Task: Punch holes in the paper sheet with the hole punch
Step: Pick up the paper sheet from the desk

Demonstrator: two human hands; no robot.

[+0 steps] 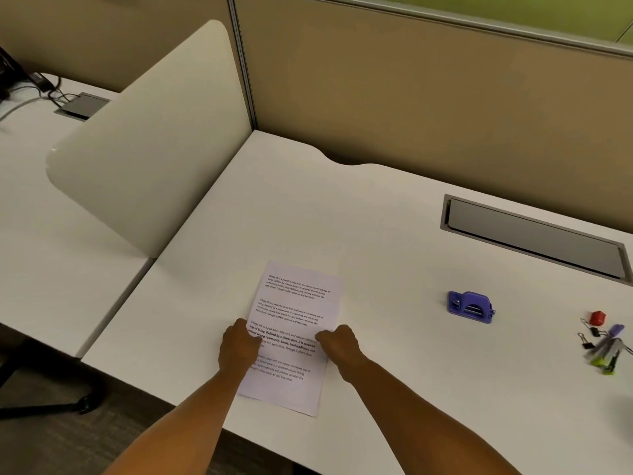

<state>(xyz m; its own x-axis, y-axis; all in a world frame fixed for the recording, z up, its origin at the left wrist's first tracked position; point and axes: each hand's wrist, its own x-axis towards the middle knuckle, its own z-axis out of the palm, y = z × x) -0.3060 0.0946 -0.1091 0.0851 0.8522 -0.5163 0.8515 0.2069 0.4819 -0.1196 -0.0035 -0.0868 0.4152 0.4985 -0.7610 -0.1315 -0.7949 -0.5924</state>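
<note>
A printed paper sheet (295, 303) lies flat on the white desk (376, 217), near the front edge. My left hand (238, 347) pinches the sheet's left edge about halfway down. My right hand (337, 347) pinches the right edge at the same height. A blue-purple hole punch (470, 307) stands on the desk well to the right of the sheet, apart from both hands.
Binder clips, a red clip and several markers (604, 344) lie at the far right. A grey cable hatch (534, 236) is set into the desk behind the punch. A beige divider panel (144, 138) stands at the left, a partition wall behind.
</note>
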